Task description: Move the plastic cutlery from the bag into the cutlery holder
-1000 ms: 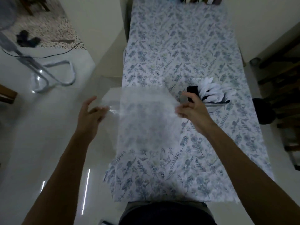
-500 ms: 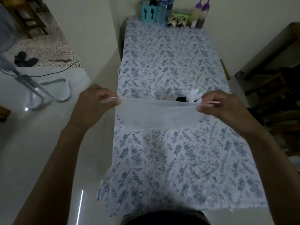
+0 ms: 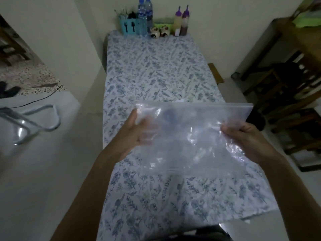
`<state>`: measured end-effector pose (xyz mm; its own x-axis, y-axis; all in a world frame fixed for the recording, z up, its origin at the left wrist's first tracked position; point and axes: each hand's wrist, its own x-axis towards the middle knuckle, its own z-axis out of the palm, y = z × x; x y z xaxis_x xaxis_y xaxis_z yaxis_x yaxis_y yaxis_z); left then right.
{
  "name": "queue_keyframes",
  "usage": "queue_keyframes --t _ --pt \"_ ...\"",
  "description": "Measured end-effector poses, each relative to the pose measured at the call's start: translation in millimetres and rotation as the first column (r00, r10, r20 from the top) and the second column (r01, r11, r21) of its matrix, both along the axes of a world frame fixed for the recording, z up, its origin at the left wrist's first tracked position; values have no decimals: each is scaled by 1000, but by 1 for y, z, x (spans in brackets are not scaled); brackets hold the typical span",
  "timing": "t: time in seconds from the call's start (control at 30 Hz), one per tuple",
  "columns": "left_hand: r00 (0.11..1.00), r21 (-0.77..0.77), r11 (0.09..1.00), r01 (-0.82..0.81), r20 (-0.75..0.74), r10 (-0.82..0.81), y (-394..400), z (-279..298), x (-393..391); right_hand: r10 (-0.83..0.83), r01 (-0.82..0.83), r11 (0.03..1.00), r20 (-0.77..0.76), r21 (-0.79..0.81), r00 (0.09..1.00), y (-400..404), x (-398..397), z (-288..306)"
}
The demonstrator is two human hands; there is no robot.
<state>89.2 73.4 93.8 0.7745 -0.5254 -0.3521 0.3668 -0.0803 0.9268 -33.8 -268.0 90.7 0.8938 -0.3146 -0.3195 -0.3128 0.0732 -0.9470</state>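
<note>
Clear plastic bag (image 3: 191, 134) is being held up above the floral-clothed counter (image 3: 156, 70). Left hand (image 3: 137, 134) is gripping its left edge, thumb pointing up; right hand (image 3: 246, 136) is curling its fingers (image 3: 227, 127) round the right side, forearms reaching forward.

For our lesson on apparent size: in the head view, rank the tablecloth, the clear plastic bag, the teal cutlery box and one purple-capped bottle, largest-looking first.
1. tablecloth
2. clear plastic bag, though it is held near the camera, which inflates it
3. teal cutlery box
4. purple-capped bottle, close to the box in looks, so that order is unsure
</note>
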Motion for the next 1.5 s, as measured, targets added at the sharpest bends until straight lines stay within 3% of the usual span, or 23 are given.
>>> queue_keyframes --t 0.1,0.17,0.27,0.43,0.6,0.7,0.77,0.83,0.9,0.97,1.07,1.2,1.33,1.5 --pt "970 131 962 238 10 -241 -31 -11 -17 -14 16 999 -32 44 999 -43 -20 -4" --pt "981 114 976 187 28 -192 -63 -14 -26 20 -12 993 -66 115 998 -74 -37 -6" --pt "997 44 999 31 -66 -28 -118 -17 -42 31 -4 965 -100 263 995 -126 -67 -11" --pt "988 136 991 6 -157 16 -218 -31 -73 -74 97 960 -96 261 993 -213 -114 -9" --pt "934 132 988 75 -357 -23 -317 -57 -90 -181 306 761 -266 572 947 -285 -182 -38" --pt "893 139 980 144 -445 -68 -373 -70 -101 -163 305 853 -341 424 926 -316 -216 -74" --pt "924 274 918 287 -331 -190 -405 -96 -105 -260 384 873 -379 300 888 -337 -236 -99" --pt "901 515 760 396 -56 -431 -427 -138 -109 -365 450 877 -374 170 852 -353 -254 -117" --pt "750 773 548 320 146 -645 -438 -183 -119 -472 517 854 -343 48 812 -363 -264 -134" --pt "620 902 389 189 198 -759 -446 -213 -136 -555 566 822 -309 -61 772 -366 -264 -152" --pt "543 972 232 42 173 -822 -453 -237 -155 -635 586 773 -273 -243 723 -363 -245 -182" --pt "506 981 190 -50 188 -841 -454 -245 -159 -634 496 761 -314 -419 707 -362 -210 -225" --pt "496 963 246 -108 267 -826 -451 -254 -160 -565 317 788 -414 -528 714 -365 -185 -285" --pt "504 958 238 -161 287 -815 -451 -265 -163 -523 203 814 -533 -545 664 -358 -152 -332"
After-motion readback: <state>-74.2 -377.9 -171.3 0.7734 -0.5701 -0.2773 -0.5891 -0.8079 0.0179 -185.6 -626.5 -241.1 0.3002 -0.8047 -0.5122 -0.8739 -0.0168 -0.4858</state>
